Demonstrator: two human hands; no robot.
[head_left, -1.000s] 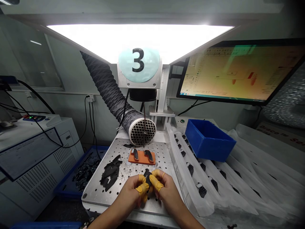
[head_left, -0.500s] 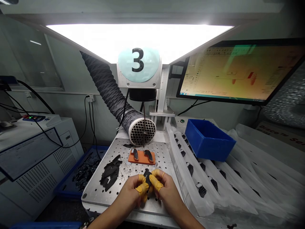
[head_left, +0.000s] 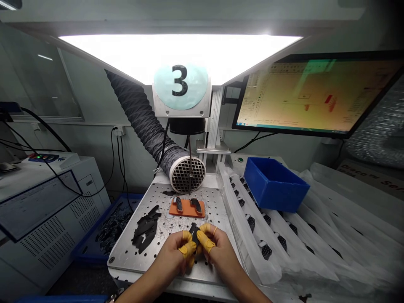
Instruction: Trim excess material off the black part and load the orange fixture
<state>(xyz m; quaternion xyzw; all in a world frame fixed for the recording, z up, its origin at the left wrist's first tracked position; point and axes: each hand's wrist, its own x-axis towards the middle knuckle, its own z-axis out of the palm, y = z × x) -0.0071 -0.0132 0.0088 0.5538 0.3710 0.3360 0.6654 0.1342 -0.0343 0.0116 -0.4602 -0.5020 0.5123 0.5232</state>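
Both my hands hold a small black piece (head_left: 195, 234) between their fingertips, above the front of a perforated metal plate (head_left: 214, 212). My left hand (head_left: 172, 252) and my right hand (head_left: 221, 252) wear yellow rubber finger cots. Much of the piece is hidden by my fingers. Beyond them, an orange fixture (head_left: 187, 208) carries two black parts with metal-coloured tips. A loose heap of black cut pieces (head_left: 145, 229) lies on the plate to the left of my left hand.
A ribbed grey duct (head_left: 186, 174) ends behind the plate, under a marking head (head_left: 187, 125). A blue bin (head_left: 274, 185) and white plastic sleeves (head_left: 252, 227) holding mesh parts stand to the right. A blue tray (head_left: 113, 229) of black scraps sits lower left.
The whole view has shifted slightly to the left. My hands stay together on the same black piece, with little visible movement.
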